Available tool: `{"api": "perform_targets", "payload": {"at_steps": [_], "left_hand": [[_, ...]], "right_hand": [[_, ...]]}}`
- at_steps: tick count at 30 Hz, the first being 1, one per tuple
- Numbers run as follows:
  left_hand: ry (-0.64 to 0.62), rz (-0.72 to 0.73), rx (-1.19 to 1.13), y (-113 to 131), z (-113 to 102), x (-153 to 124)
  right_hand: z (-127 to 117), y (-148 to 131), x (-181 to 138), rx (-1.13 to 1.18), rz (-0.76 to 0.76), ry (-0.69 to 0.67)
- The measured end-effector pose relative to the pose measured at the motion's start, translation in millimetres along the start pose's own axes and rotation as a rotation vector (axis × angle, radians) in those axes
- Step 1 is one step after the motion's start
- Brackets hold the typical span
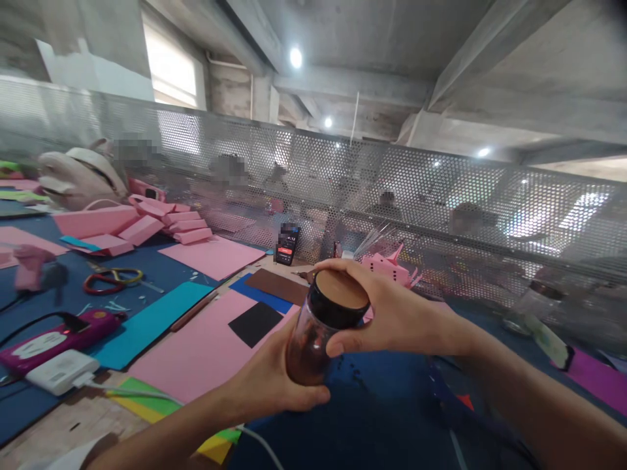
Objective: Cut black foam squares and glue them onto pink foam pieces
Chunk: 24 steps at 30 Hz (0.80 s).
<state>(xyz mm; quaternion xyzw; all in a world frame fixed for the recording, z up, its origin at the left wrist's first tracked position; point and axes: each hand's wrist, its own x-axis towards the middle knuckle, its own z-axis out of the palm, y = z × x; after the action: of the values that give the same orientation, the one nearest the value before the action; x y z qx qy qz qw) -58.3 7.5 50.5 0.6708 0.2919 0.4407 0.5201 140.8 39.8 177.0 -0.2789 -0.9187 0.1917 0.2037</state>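
Between my hands is a clear jar-like bottle [306, 356] with a black-rimmed, tan-topped lid [343, 290], tilted a little to the right. My left hand [267, 382] wraps round its lower body, thumb across the front. My right hand [369, 307] grips the lid from the right, its thumb on the near side and fingers over the far side. The lid sits on the bottle; whether it is loose cannot be seen. Behind the bottle lie a brown sheet [277, 285], a black square [255, 324] and a large pink sheet [196, 352].
Red-handled scissors [112, 279], a purple power strip [63, 339] and a white charger [63, 372] with a cable lie left. Folded pink paper pieces [166, 219] sit farther back. A phone [287, 243] leans against the perforated metal partition [313, 189]. Another jar [533, 307] stands right.
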Motion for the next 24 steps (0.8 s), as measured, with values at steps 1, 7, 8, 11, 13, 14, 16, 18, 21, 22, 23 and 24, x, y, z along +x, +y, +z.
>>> {"api": "perform_targets", "payload": {"at_steps": [1, 7, 8, 11, 13, 14, 16, 18, 21, 22, 23, 24], "left_hand": [[-0.001, 0.005, -0.042, -1.1, -1.0, 1.3], [0.047, -0.012, -0.089, -12.6, -13.3, 11.3], [0.091, 0.0, -0.075, -16.9, -16.0, 13.0], [0.334, 0.003, 0.069, -33.6, -23.1, 17.2], [0.469, 0.018, 0.23, -45.4, -25.8, 18.3], [0.505, 0.031, 0.306, -50.8, -26.1, 18.2], [0.513, 0.047, 0.421, -60.0, -24.7, 16.7], [0.452, 0.04, 0.488, -66.4, -21.0, 13.8], [0.331, 0.042, 0.602, -70.2, -14.8, 8.5], [0.301, 0.051, 0.645, -70.3, -13.3, 7.0], [0.277, 0.062, 0.682, -70.0, -12.2, 5.8], [0.258, 0.072, 0.71, -69.5, -11.6, 4.8]], "right_hand": [[3.3, 3.6, 3.9, 0.029, 0.014, 0.025], [7.1, 20.0, 32.9, 0.099, 0.096, 0.15], [5.9, 24.9, 38.8, 0.096, 0.107, 0.167], [2.5, 47.2, 58.7, 0.086, 0.14, 0.214], [0.7, 66.9, 73.7, 0.034, 0.158, 0.286], [0.0, 77.3, 81.8, 0.013, 0.172, 0.338], [-0.9, 97.6, 98.9, -0.034, 0.195, 0.419], [-1.2, 115.8, 116.6, -0.104, 0.226, 0.499], [0.5, 138.1, 142.6, -0.164, 0.28, 0.564], [1.8, 144.6, 150.9, -0.174, 0.292, 0.58], [3.4, 150.7, 159.1, -0.184, 0.303, 0.593], [5.4, 156.5, 167.0, -0.193, 0.313, 0.601]]}}
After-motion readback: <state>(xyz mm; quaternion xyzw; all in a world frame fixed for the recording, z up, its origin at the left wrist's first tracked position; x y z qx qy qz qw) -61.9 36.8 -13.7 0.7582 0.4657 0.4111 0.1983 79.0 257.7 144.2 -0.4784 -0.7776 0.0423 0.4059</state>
